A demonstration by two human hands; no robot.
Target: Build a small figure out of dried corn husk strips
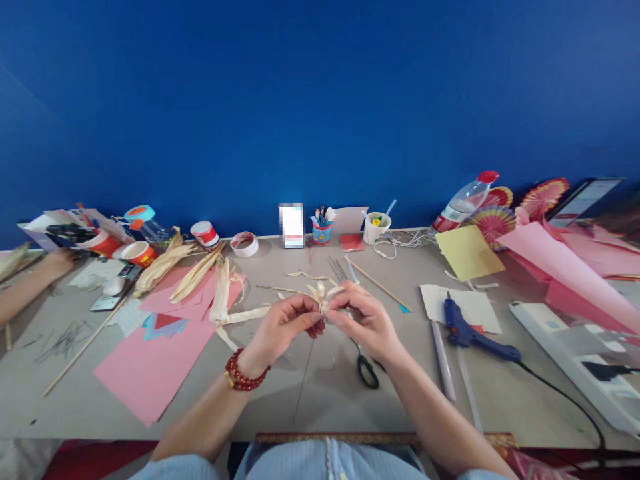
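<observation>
Both hands meet over the middle of the table, pinching a small flower made of pale corn husk strips (321,291). My left hand (287,323) grips it from the left, a red bead bracelet (245,373) round that wrist. From the right, my right hand (364,319) closes thumb and fingers on its base. A thin wire hangs below the flower. Partly under my right hand lie black-handled scissors (368,372). Loose husk strips (247,315) lie left of my left hand, and thin wires (338,268) lie just beyond the flower.
Pink paper (160,373) and dried corn husks (167,263) lie on the left. A blue glue gun (473,333) and a white power strip (565,360) are on the right. Along the wall stand a phone (293,227), a pen cup (322,232) and a bottle (465,200). Another person's arm (33,287) reaches in at far left.
</observation>
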